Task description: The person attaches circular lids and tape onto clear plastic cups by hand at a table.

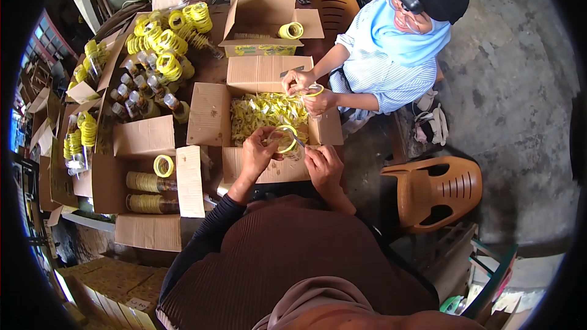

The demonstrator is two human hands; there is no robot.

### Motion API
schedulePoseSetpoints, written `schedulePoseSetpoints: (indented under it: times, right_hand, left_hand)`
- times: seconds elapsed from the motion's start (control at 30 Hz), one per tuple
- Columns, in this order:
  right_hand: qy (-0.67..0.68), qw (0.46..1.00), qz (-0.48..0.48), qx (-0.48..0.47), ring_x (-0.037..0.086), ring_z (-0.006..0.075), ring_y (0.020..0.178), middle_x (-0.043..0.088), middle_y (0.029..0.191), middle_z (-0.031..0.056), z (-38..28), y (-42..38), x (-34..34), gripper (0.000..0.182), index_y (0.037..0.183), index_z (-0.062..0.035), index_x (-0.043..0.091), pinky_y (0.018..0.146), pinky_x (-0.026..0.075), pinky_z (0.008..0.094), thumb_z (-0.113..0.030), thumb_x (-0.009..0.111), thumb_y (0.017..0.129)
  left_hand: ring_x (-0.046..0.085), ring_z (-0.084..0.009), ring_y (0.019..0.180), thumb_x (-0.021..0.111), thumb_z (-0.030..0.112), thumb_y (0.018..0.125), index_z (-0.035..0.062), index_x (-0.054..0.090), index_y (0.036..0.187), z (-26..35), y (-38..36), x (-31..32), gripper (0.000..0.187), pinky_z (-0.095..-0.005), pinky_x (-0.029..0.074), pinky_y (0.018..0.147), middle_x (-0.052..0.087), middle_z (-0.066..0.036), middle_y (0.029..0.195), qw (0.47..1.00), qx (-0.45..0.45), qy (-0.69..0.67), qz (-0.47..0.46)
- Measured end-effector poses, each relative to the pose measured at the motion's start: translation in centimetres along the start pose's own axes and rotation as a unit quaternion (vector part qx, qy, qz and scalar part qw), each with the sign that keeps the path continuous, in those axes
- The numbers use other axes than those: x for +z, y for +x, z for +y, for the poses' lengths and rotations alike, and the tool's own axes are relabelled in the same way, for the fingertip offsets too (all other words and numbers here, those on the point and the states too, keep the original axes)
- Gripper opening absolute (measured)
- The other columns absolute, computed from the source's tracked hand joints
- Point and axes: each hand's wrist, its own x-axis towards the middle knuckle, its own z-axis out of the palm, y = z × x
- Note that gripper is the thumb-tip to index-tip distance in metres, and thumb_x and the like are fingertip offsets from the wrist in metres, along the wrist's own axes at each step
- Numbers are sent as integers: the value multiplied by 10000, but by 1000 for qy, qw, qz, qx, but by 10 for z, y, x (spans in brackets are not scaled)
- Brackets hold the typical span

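My left hand (pixel 259 151) is closed on a yellow ring (pixel 294 130), holding it up over the near side of an open cardboard box. In my right hand (pixel 326 170) is a thin grey blade-like tool (pixel 299 141), its tip at the ring's right side; the handle is hidden in my fingers. Below the ring, the cardboard box (pixel 209 114) holds a heap of yellow and clear strips (pixel 264 113). Across from me a co-worker (pixel 391 55) handles another yellow ring (pixel 314 90) over the same box.
To the left, a box (pixel 147 232) holds stacked rings (pixel 143 181) and a loose yellow ring (pixel 163 165). Bottles (pixel 147 82) and bundles of yellow rings (pixel 171 43) crowd the far left. Another box (pixel 260 15) stands behind. An orange chair (pixel 428 192) is at my right.
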Motion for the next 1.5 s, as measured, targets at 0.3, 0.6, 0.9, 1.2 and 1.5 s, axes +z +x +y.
schedulePoseSetpoints:
  times: [0.3,0.6,0.9,1.2,1.5]
  right_hand:
    - [-14,1000,-6,26,582,231,682,515,746,64,-13,22,15,154,854,-47,655,578,487,350,6,743,739]
    - [-15,996,-65,62,590,252,723,525,784,69,-16,27,28,155,888,-57,660,619,492,367,-52,731,750]
    - [121,980,-37,152,589,274,677,556,792,87,-8,24,19,175,923,-55,671,589,480,374,-2,718,763]
    - [25,998,-43,36,585,257,745,526,783,64,-17,17,23,162,891,-63,670,630,501,375,-31,741,750]
    - [4,995,-82,54,601,269,780,540,826,68,-20,19,31,132,887,-73,651,659,499,389,-74,719,773]
  left_hand:
    - [704,-203,606,554,-29,796,-139,543,1163,-20,14,-10,383,-276,588,530,715,-169,1030,999,13,-35,21]
    - [710,-211,615,568,-17,804,-125,562,1150,-21,3,-16,363,-288,593,522,713,-163,1040,1000,23,3,8]
    - [715,-212,654,546,-14,815,-128,557,1190,-27,6,-22,392,-279,604,557,710,-165,1061,999,41,-11,29]
    - [705,-188,639,555,-35,805,-137,527,1206,-20,4,-29,415,-264,595,540,699,-178,1084,999,-4,-51,13]
    - [696,-177,585,580,-25,790,-132,556,1166,-24,5,-31,392,-268,573,519,721,-153,1007,999,19,-8,36]
